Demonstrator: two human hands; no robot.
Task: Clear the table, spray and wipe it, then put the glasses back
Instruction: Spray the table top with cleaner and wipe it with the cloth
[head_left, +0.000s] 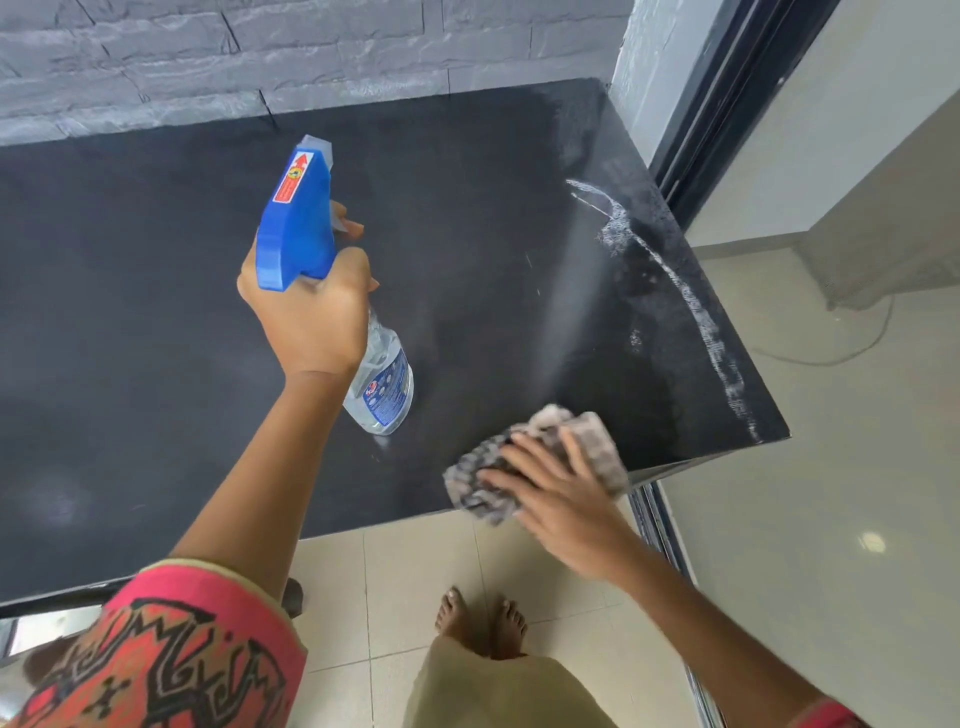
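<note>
Our left hand (306, 306) grips the spray bottle (322, 280), nozzle aimed away. Our right hand (550, 488) presses the cloth (535, 457) flat, right of the bottle on the desk (156, 312).

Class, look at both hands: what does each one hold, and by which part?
The left hand grips the spray bottle by its neck, just under the blue trigger head. The right hand presses flat on the cloth on the table.

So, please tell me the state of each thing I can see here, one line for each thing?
Spray bottle: held off the table, tilted, partly filled.
Left hand: closed on the bottle's neck.
Cloth: crumpled, pressed flat on the table.
Right hand: open, pressing the cloth.
Table: free of glasses, whitish streaks near its right edge.
</note>
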